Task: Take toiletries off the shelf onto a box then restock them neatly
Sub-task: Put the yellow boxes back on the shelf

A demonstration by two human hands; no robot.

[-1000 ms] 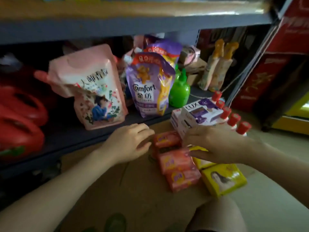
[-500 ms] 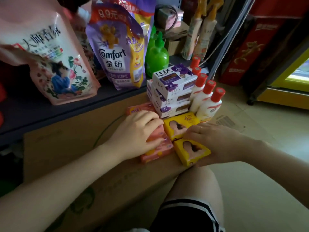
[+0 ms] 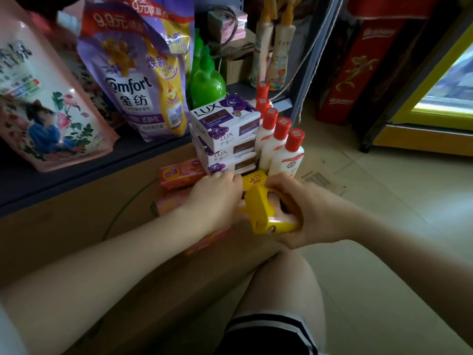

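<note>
Gripping a yellow soap box (image 3: 266, 213), the right hand (image 3: 307, 213) has its fingers curled round it and holds it tilted, raised just above the cardboard box (image 3: 76, 239). A second yellow box (image 3: 254, 179) lies behind it, mostly hidden. The left hand (image 3: 217, 198) lies knuckles up on the orange soap packs (image 3: 179, 175), fingertips at the foot of the Lux stack (image 3: 225, 139); whether it grasps a pack cannot be told. A bare knee (image 3: 281, 283) shows at the carton's near corner.

Behind the hands, three white and purple Lux cartons sit stacked on the carton, and just right of them stands a row of white bottles (image 3: 279, 147) with red caps, touching one another. Beyond, on the dark shelf (image 3: 76, 172), a purple Comfort pouch (image 3: 138, 80) stands upright beside a pink floral pouch (image 3: 38, 106) at the left, with a green bottle (image 3: 207, 83) to its right. Farther back are tall cream spray bottles (image 3: 276, 47).
</note>
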